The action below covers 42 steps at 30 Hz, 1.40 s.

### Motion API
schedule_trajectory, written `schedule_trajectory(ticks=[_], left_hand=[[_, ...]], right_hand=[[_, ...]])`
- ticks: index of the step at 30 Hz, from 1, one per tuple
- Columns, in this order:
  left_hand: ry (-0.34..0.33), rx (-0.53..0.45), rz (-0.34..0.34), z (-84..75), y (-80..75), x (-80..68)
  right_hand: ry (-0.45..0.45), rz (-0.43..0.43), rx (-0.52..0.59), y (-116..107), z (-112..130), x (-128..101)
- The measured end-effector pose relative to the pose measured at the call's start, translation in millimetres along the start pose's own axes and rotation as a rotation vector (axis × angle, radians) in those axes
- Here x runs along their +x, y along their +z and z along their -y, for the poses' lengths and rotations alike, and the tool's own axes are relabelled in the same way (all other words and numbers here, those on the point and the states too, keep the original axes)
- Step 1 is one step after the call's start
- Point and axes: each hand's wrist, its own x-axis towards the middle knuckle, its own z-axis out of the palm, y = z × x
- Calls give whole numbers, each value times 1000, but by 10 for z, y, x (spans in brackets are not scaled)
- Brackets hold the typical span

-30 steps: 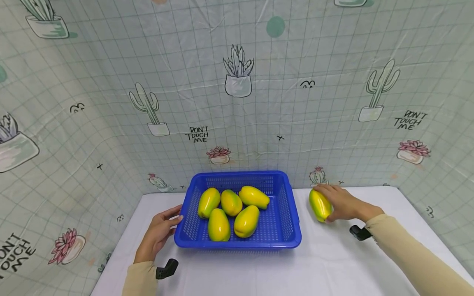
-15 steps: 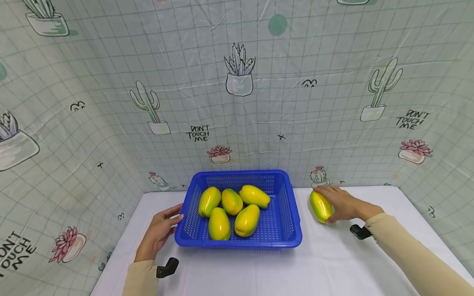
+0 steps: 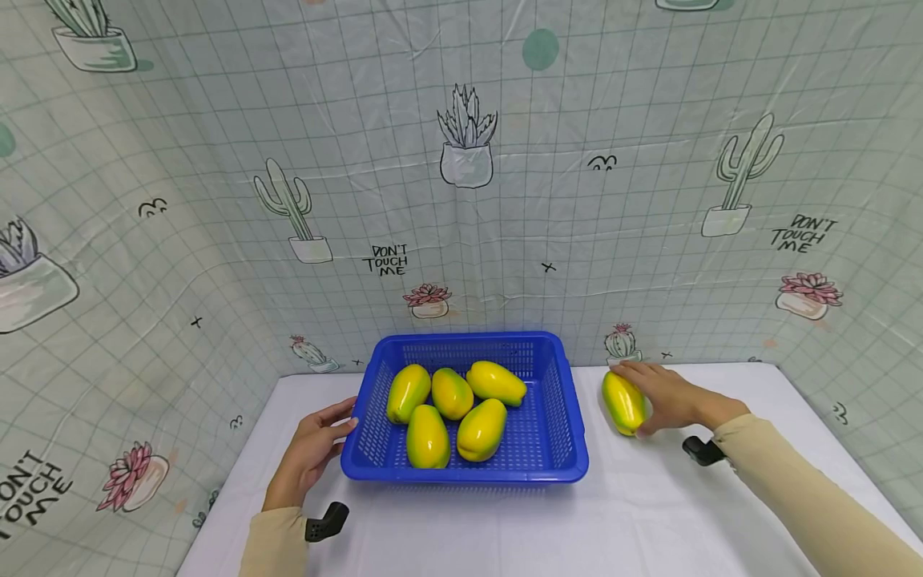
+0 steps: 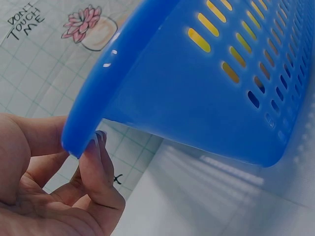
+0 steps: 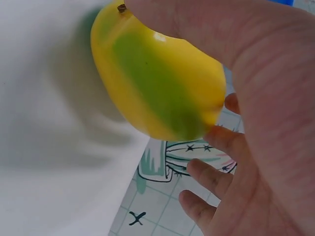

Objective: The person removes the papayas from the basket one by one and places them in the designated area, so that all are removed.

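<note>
A blue perforated plastic basket (image 3: 461, 474) stands on the white table with several yellow-green papayas (image 3: 427, 437) inside, toward its left and middle. At its left rim my left hand (image 3: 312, 453) pinches the edge. The left wrist view shows the thumb and fingers of this hand (image 4: 64, 182) on either side of the basket rim (image 4: 98, 93). To the right of the basket, my right hand (image 3: 671, 397) holds one more papaya (image 3: 622, 405) between thumb and fingers. In the right wrist view this papaya (image 5: 152, 83) shows a green streak and a small brown stem end.
White cloth covers the table (image 3: 461, 533). A grid-patterned curtain (image 3: 526, 216) with cactus prints rises behind the table and along both sides. The basket's back edge is close to this curtain. A black wrist mount sits at each sleeve.
The view has shifted very slightly. Both hands keep their places, the left on the basket rim and the right on the papaya.
</note>
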Motion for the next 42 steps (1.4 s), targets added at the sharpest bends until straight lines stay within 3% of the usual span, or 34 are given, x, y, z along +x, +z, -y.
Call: schedule_trajectory(ticks=[14,25,32,42], left_hand=[[-11,5,2,-3,2,14],[-18,15,-2,0,-1,26],[-18,10,-5,-9,-2,12],[-16,-4,-5,-13,7,5]], right_hand=[[-39,-42,-33,-266,252,89],[-160,-122,-146,-437,802,252],[-240,-95,-179,-402,1140,409],[-259,-3,-196,-244,1494,683]])
